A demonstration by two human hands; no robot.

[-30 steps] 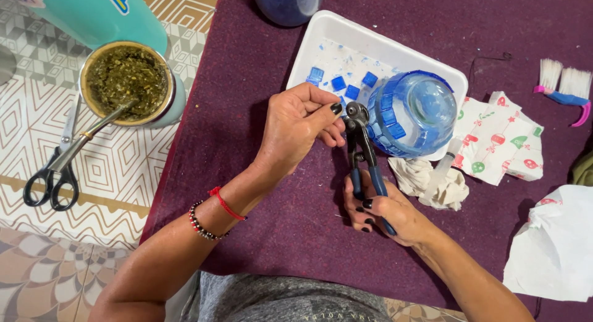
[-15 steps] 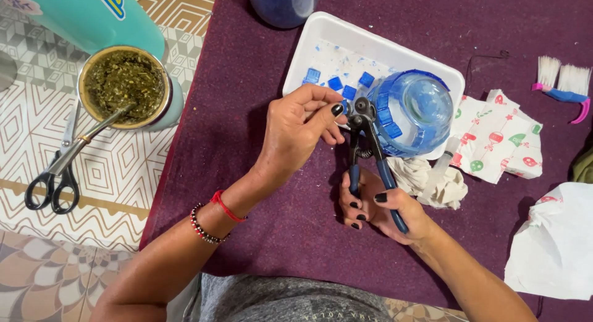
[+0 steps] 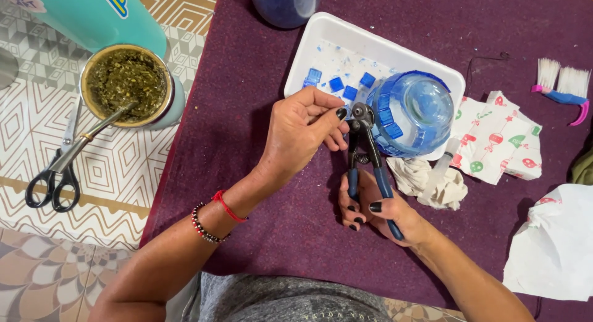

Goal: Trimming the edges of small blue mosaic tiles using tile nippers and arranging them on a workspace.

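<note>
Two hands work close together over a purple cloth (image 3: 259, 192) on the desk. The right hand (image 3: 377, 208) wraps around the blue handles of a pair of nippers (image 3: 364, 152), and the handles look a little apart. The left hand (image 3: 302, 133) pinches something small at the nippers' metal head; it is too tiny to see well, maybe a bit of blue tile.

Little blue tiles (image 3: 336, 84) lie in a white tray (image 3: 321, 44) just behind. They look hard, thin and easy to chip, so a soft pinch on the flat sides seems best. A blue glass bowl (image 3: 414, 112) rests on the tray's edge. It looks smooth, slippery and breakable. The nippers look heavy and stiff, best held low on the handles.
</note>
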